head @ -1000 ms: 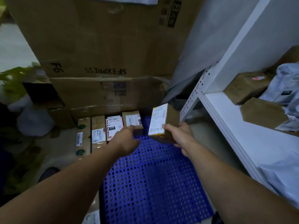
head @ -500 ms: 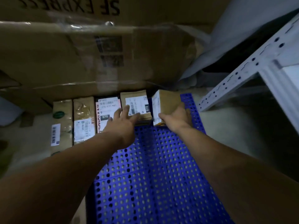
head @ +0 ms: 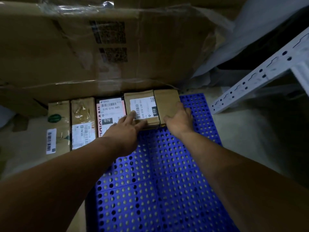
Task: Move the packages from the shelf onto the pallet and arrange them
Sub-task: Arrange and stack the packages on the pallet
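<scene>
Five packages, one row, upper middle of the frame, long sides touching, backs to the large cartons [head: 83, 56] — judged so placed to keep the row square.

1. green-logo package [head: 58, 124], leftmost.
2. taped package [head: 82, 121].
3. 070 package [head: 110, 113].
4. 010 package [head: 142, 106].
5. plain brown package [head: 167, 102], rightmost, lying at the far edge of the blue pallet [head: 167, 181]; the piece in hand.

Two hands.
- left hand [head: 123, 133]: fingers straight, tips resting on the 010 package, grasping nothing. Judged a brace, so the neighbour does not shift.
- right hand [head: 179, 121]: wrapped over the near right corner of the plain brown package, thumb at its near edge, fingers down its right side. Grasp firm, not let go — judged to be pressing the piece flush against item 4.

One pallet: perforated, centre to bottom of frame; its near part is judged the place for later rows. Items 1 and 2 lie left of the visible blue; whether the pallet runs under them cannot be told.

One shelf upright [head: 250, 84]: white, slotted, right of frame; its boards are out of view.
</scene>
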